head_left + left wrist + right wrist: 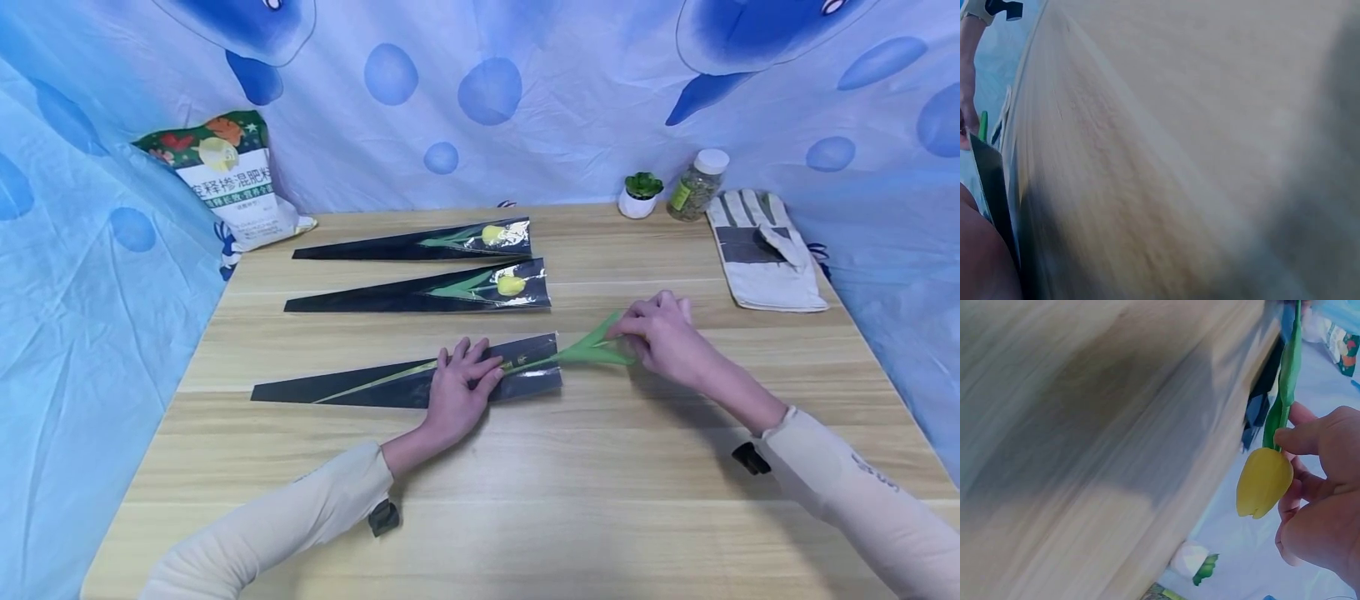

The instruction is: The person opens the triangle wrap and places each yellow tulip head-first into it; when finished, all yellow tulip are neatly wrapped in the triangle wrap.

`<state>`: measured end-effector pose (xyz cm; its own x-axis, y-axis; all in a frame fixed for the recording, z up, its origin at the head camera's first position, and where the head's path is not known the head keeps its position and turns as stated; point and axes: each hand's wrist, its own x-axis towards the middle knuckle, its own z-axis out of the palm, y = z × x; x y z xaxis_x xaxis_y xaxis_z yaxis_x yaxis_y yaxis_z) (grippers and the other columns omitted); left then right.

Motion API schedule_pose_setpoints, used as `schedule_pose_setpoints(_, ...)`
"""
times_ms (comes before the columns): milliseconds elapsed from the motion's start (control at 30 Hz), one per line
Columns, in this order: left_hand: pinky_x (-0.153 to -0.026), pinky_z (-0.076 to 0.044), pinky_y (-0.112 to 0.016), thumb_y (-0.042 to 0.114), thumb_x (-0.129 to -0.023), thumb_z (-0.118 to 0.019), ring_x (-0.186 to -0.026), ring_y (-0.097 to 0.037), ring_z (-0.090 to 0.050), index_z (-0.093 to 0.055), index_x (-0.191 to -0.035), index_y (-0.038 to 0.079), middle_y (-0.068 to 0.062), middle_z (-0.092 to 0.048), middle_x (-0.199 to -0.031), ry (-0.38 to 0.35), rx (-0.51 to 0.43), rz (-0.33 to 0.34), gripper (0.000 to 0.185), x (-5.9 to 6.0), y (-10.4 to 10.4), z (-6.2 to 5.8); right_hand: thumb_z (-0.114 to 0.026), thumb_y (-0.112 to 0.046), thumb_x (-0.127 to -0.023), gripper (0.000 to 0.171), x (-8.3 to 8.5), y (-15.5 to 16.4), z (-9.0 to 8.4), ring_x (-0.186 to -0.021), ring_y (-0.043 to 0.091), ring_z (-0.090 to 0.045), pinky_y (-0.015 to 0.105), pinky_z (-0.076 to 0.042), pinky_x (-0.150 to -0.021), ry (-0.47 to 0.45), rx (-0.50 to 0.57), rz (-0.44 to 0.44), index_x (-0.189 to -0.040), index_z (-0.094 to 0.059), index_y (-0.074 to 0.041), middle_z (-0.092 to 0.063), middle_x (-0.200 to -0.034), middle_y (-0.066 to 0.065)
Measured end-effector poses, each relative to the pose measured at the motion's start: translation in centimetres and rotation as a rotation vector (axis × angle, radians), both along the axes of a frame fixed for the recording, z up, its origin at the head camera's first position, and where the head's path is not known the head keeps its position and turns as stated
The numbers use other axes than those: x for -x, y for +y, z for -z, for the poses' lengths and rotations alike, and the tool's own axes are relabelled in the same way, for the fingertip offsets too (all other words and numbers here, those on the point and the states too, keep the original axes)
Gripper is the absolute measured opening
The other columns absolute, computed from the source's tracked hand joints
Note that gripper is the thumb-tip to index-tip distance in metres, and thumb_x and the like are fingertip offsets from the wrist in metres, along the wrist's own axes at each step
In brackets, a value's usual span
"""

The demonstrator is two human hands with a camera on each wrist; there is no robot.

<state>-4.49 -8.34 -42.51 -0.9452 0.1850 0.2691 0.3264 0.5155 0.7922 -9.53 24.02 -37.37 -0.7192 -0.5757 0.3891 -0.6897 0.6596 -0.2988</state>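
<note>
On the pale wood-grain table (525,517), the nearest thing is a long black tapering sleeve (375,386), glossy and flat, its wide mouth facing the person's right. The left hand (459,387) lies on that sleeve near the mouth, fingers spread and flat, pressing it down. Just past the mouth, the right hand (663,333) pinches a yellow tulip (1264,481) by its leaves (592,346); the thin stem runs back inside the sleeve. The bloom is smooth and egg-shaped, closed in that hand's grip.

Beyond the near sleeve lie two more filled sleeves (427,287), each showing a yellow bud. Farther still from it stand a printed bag (228,179), a small potted succulent (640,195), a white-capped jar (697,185) and a canvas work glove (761,250), before a wrinkled blue curtain (540,100).
</note>
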Motion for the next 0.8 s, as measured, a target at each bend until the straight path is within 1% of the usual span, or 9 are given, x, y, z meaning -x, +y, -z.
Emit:
schedule_pose_setpoints(200, -0.115, -0.010, -0.063, 0.008, -0.091, -0.073, -0.137, -0.046, -0.039, -0.074, -0.111, 0.000, -0.022, -0.058, -0.136, -0.001, -0.010, 0.000, 0.022, 0.1, 0.0, 0.0, -0.076, 0.014, -0.068, 0.035, -0.2, -0.2, -0.4, -0.077, 0.032, -0.045, 0.048, -0.026, -0.067, 0.009, 0.000, 0.008, -0.092, -0.078, -0.013, -0.070, -0.089, 0.012)
schedule_pose_setpoints(267, -0.115, -0.010, -0.063, 0.008, -0.090, -0.073, -0.137, -0.046, -0.039, -0.075, -0.111, 0.000, -0.021, -0.058, -0.136, -0.002, -0.007, -0.002, 0.022, 0.1, 0.1, 0.1, -0.077, 0.013, -0.069, 0.034, -0.2, -0.5, -0.3, -0.077, 0.030, -0.044, 0.048, -0.026, -0.067, 0.000, -0.004, 0.004, -0.092, -0.078, -0.013, -0.070, -0.088, 0.011)
schedule_pose_setpoints(367, -0.115, -0.010, -0.063, 0.009, -0.090, -0.074, -0.137, -0.046, -0.039, -0.075, -0.112, 0.001, -0.021, -0.058, -0.136, -0.006, -0.007, 0.003, 0.022, 0.0, 0.2, 0.0, -0.077, 0.011, -0.070, 0.033, -0.4, -1.0, -0.2, -0.077, 0.029, -0.043, 0.047, -0.026, -0.069, -0.027, -0.006, 0.002, -0.092, -0.078, -0.013, -0.070, -0.088, 0.010)
schedule_pose_setpoints(567, -0.114, -0.012, -0.066, 0.008, -0.090, -0.074, -0.136, -0.048, -0.039, -0.075, -0.111, 0.000, -0.022, -0.058, -0.135, 0.012, -0.004, 0.006, 0.023, 0.1, 0.4, -0.1, -0.078, 0.013, -0.070, 0.035, -0.7, -2.1, 0.1, -0.077, 0.026, -0.042, 0.045, -0.026, -0.071, -0.088, 0.001, 0.010, -0.093, -0.078, -0.014, -0.071, -0.089, 0.008)
schedule_pose_setpoints(800, -0.115, -0.010, -0.064, 0.008, -0.090, -0.074, -0.137, -0.047, -0.038, -0.075, -0.112, 0.001, -0.022, -0.058, -0.136, 0.009, 0.011, 0.001, 0.023, 0.3, 0.7, -0.1, -0.079, 0.008, -0.074, 0.029, -1.1, -3.4, 0.3, -0.079, 0.023, -0.040, 0.044, -0.026, -0.074, -0.149, 0.009, 0.011, -0.095, -0.078, -0.013, -0.072, -0.093, 0.006)
